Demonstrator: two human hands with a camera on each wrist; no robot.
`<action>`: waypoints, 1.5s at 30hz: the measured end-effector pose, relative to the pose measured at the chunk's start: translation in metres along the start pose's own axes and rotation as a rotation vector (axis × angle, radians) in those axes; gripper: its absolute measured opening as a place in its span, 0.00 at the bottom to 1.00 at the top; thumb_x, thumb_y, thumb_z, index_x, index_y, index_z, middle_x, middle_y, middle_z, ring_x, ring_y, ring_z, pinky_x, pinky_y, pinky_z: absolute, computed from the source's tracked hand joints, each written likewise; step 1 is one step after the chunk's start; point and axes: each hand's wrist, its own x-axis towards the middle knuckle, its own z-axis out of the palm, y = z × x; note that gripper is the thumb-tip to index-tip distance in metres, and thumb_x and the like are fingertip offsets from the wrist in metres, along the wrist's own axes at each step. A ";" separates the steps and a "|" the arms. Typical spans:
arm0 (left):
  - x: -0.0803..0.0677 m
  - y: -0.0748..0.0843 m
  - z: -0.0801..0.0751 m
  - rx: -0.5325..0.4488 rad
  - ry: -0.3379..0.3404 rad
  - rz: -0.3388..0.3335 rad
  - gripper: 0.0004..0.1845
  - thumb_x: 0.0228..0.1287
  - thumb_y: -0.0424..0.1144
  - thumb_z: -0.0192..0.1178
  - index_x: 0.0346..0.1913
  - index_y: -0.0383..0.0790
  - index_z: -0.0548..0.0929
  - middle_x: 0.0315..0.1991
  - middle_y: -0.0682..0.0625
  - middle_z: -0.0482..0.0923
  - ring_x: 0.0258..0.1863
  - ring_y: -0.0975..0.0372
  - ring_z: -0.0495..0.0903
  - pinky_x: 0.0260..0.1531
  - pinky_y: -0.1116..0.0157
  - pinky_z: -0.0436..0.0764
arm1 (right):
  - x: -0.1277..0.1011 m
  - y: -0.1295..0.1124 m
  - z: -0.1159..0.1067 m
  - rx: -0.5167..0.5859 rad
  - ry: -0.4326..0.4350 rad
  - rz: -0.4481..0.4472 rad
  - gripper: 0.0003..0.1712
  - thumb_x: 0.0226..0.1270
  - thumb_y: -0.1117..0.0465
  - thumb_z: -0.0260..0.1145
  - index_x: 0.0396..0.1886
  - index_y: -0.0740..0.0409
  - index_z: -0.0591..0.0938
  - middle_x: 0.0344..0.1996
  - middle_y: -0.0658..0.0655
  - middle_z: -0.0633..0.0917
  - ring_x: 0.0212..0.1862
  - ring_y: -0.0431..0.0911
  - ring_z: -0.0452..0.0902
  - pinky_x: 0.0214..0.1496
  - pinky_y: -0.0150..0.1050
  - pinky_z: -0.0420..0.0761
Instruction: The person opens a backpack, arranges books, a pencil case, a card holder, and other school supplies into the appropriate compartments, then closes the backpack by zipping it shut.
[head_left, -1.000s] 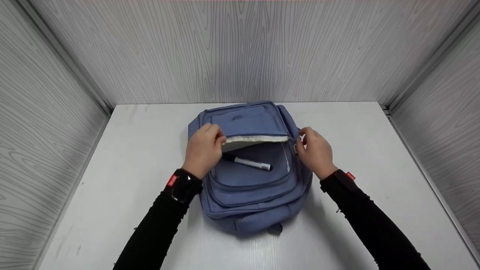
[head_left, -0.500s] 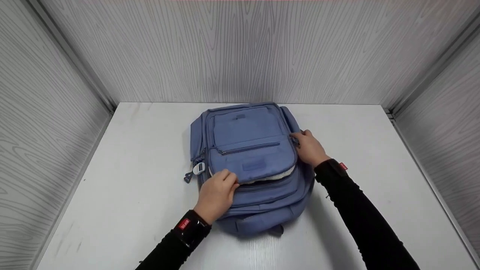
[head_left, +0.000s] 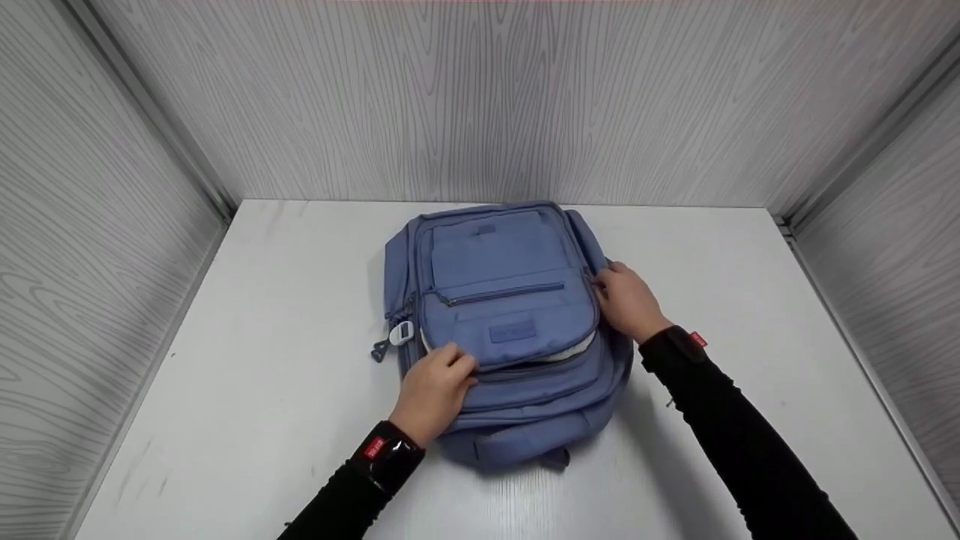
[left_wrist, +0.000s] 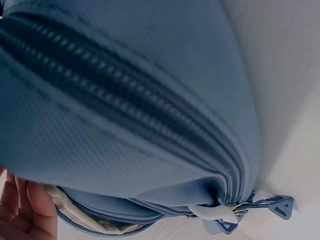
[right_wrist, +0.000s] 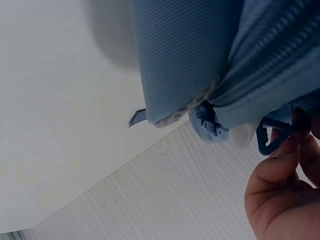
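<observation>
A blue backpack (head_left: 510, 315) lies flat on the white table (head_left: 262, 315), its front pocket flap folded down. A strip of pale lining (head_left: 570, 351) shows along the flap's lower edge. My left hand (head_left: 452, 365) grips the flap's lower left corner, fingers curled over the edge; those fingers (left_wrist: 25, 210) show beside the lining in the left wrist view. My right hand (head_left: 609, 289) is at the pack's right side. In the right wrist view its fingers (right_wrist: 280, 170) pinch a blue zipper pull (right_wrist: 270, 139).
A white and blue zipper pull cluster (head_left: 397, 335) hangs off the pack's left side, close up in the left wrist view (left_wrist: 215, 214). Grey wood-grain walls (head_left: 480, 105) enclose the table at the back and both sides. Bare tabletop lies left and right of the pack.
A second ago the flap was lifted with a marker lying in the open pocket. My left hand pulled the flap down over it. My right hand stayed at the right zipper.
</observation>
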 end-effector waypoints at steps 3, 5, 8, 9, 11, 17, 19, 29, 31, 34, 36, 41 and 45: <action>0.001 -0.001 0.003 -0.002 0.027 0.009 0.09 0.50 0.33 0.73 0.29 0.42 0.82 0.29 0.51 0.76 0.26 0.60 0.78 0.28 0.65 0.80 | -0.011 -0.002 -0.006 -0.026 -0.006 -0.037 0.09 0.69 0.69 0.59 0.33 0.70 0.82 0.32 0.68 0.80 0.37 0.60 0.78 0.44 0.54 0.79; 0.002 -0.001 0.004 0.000 0.039 0.010 0.08 0.51 0.32 0.73 0.28 0.42 0.82 0.28 0.51 0.76 0.26 0.60 0.78 0.27 0.65 0.80 | -0.020 -0.004 -0.009 -0.029 -0.021 -0.052 0.08 0.68 0.69 0.58 0.30 0.68 0.80 0.28 0.65 0.79 0.33 0.56 0.76 0.39 0.51 0.77; 0.002 -0.002 0.005 -0.003 0.042 0.002 0.08 0.51 0.32 0.73 0.28 0.42 0.82 0.28 0.51 0.76 0.25 0.60 0.79 0.27 0.65 0.80 | -0.033 -0.007 -0.014 -0.006 -0.047 -0.060 0.08 0.68 0.70 0.58 0.28 0.65 0.78 0.24 0.61 0.78 0.28 0.50 0.73 0.33 0.47 0.74; 0.002 -0.002 0.005 -0.006 0.042 -0.001 0.08 0.51 0.32 0.73 0.28 0.42 0.82 0.28 0.51 0.76 0.25 0.60 0.79 0.27 0.65 0.81 | -0.037 -0.008 -0.016 0.006 -0.057 -0.059 0.08 0.68 0.69 0.58 0.28 0.64 0.78 0.23 0.60 0.78 0.27 0.49 0.72 0.32 0.45 0.73; 0.002 -0.002 0.005 -0.015 0.038 -0.008 0.08 0.51 0.32 0.73 0.29 0.42 0.82 0.28 0.51 0.77 0.26 0.60 0.80 0.28 0.65 0.81 | -0.046 -0.010 -0.018 0.028 -0.070 -0.062 0.07 0.68 0.69 0.58 0.29 0.63 0.79 0.24 0.59 0.80 0.27 0.46 0.72 0.32 0.43 0.74; 0.002 -0.004 0.005 -0.051 0.045 -0.022 0.07 0.53 0.32 0.72 0.30 0.42 0.83 0.29 0.51 0.77 0.26 0.60 0.82 0.28 0.64 0.82 | -0.068 -0.022 -0.026 0.056 -0.096 -0.073 0.09 0.70 0.68 0.59 0.28 0.60 0.77 0.22 0.53 0.75 0.28 0.42 0.68 0.32 0.37 0.70; 0.002 -0.005 0.005 -0.069 0.050 -0.030 0.07 0.53 0.32 0.72 0.30 0.43 0.83 0.30 0.51 0.78 0.27 0.59 0.83 0.29 0.64 0.83 | -0.074 -0.027 -0.028 0.053 -0.095 -0.073 0.11 0.69 0.68 0.59 0.25 0.58 0.74 0.21 0.52 0.71 0.27 0.41 0.65 0.32 0.36 0.67; 0.002 -0.008 0.004 -0.130 0.047 -0.055 0.05 0.53 0.32 0.72 0.31 0.43 0.86 0.31 0.52 0.80 0.27 0.60 0.83 0.29 0.65 0.83 | -0.097 -0.061 -0.023 0.076 -0.050 -0.087 0.07 0.69 0.68 0.63 0.29 0.59 0.76 0.24 0.53 0.74 0.29 0.41 0.67 0.33 0.37 0.71; 0.002 -0.008 0.004 -0.138 0.038 -0.058 0.05 0.54 0.32 0.72 0.32 0.44 0.86 0.31 0.52 0.80 0.27 0.61 0.83 0.30 0.65 0.83 | -0.100 -0.068 -0.020 0.078 -0.040 -0.102 0.07 0.68 0.68 0.64 0.29 0.59 0.77 0.25 0.53 0.76 0.29 0.41 0.70 0.34 0.38 0.73; 0.001 -0.009 0.004 -0.143 0.032 -0.060 0.05 0.54 0.33 0.72 0.32 0.44 0.86 0.32 0.52 0.80 0.28 0.61 0.83 0.30 0.66 0.83 | -0.102 -0.081 -0.015 0.075 -0.037 -0.145 0.06 0.68 0.67 0.65 0.30 0.58 0.77 0.26 0.53 0.78 0.31 0.43 0.74 0.36 0.39 0.77; 0.001 -0.010 0.004 -0.140 0.033 -0.056 0.05 0.54 0.33 0.72 0.32 0.44 0.86 0.32 0.51 0.80 0.28 0.61 0.83 0.30 0.66 0.83 | -0.103 -0.091 -0.010 0.066 -0.037 -0.186 0.06 0.67 0.67 0.65 0.30 0.58 0.77 0.26 0.53 0.79 0.32 0.45 0.77 0.37 0.40 0.78; 0.001 -0.010 0.005 -0.152 0.037 -0.053 0.05 0.54 0.32 0.72 0.32 0.43 0.86 0.32 0.51 0.80 0.29 0.61 0.84 0.31 0.65 0.84 | -0.101 -0.115 0.007 0.062 -0.025 -0.266 0.06 0.68 0.67 0.64 0.30 0.58 0.77 0.26 0.54 0.80 0.33 0.47 0.79 0.37 0.42 0.79; 0.001 -0.010 0.006 -0.159 0.038 -0.056 0.06 0.53 0.32 0.72 0.31 0.43 0.86 0.32 0.51 0.81 0.30 0.60 0.84 0.33 0.65 0.84 | -0.099 -0.131 0.021 0.040 0.004 -0.307 0.07 0.68 0.66 0.64 0.30 0.59 0.76 0.25 0.54 0.79 0.32 0.48 0.79 0.36 0.43 0.79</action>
